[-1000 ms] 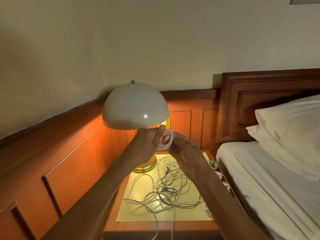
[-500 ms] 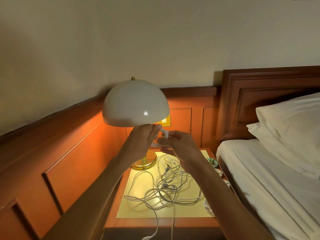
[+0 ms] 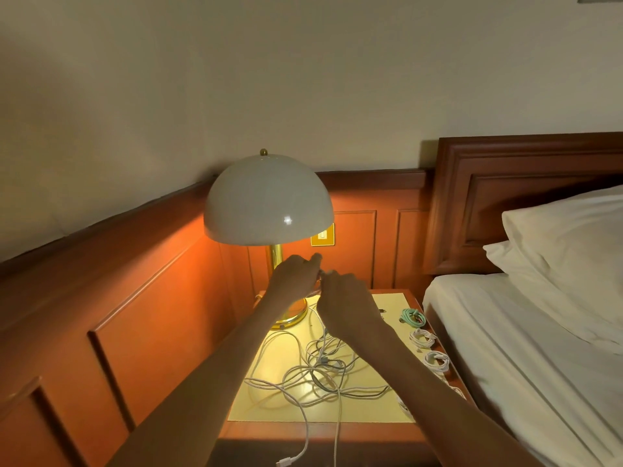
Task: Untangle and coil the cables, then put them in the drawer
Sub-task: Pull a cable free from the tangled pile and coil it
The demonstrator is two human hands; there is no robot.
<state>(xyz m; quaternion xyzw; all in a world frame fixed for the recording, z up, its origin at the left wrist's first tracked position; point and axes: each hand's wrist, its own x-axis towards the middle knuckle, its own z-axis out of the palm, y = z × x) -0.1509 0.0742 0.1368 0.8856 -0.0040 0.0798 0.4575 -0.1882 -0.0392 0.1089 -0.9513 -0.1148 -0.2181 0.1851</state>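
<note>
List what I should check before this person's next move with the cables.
1. The left hand and right hand both grip the white cable: ok.
2. Its coil finished: cannot tell, the hands hide it.
3. The tangle cleared off the nightstand: not ok.
4. The finished coils lie apart from it: ok.
5. The drawer open: cannot tell, out of view.

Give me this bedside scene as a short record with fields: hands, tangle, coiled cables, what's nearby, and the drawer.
hands: left hand and right hand together above the nightstand, pinching a white cable between them
tangle: loose cables knotted on the nightstand top, two ends hanging over its front edge
coiled: a green coil and white coils lined along the right edge
nearby: lit lamp, bed
drawer: not in view
</note>
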